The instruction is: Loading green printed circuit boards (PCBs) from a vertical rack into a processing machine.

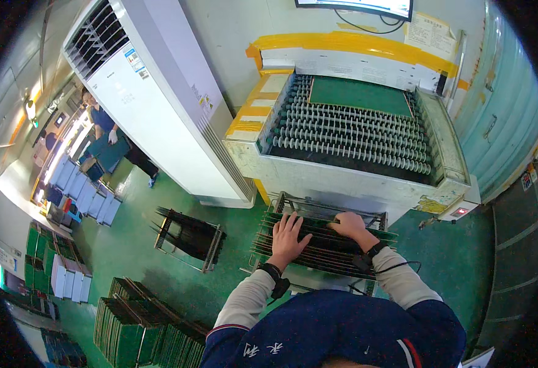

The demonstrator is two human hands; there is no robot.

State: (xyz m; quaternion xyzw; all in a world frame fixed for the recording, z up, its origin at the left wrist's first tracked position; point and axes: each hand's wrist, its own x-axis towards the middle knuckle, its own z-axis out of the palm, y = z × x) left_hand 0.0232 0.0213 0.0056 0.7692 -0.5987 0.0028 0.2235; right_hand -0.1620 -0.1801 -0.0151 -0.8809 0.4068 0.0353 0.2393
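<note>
In front of me stands a metal rack [384, 219] with several thin green panels [318, 260] upright in it, edges up. My left hand [288, 238] lies open on the panels' top edges at the left, its fingers spread. My right hand [350, 227] is closed, with bent fingers at the top edge of a panel on the rack's far side; its fingertips are partly hidden. Both wrists wear dark bands. Beyond the rack is a roller conveyor machine [348, 138], and one flat green panel [361, 96] lies on its far rollers.
A tall white air conditioner [170, 104] stands left of the machine. On the floor at left are a smaller rack of dark panels [189, 236] and stacks of green panels [121, 331]. Farther back, a gloved person [103, 119] holds a panel. A screen [358, 7] hangs above.
</note>
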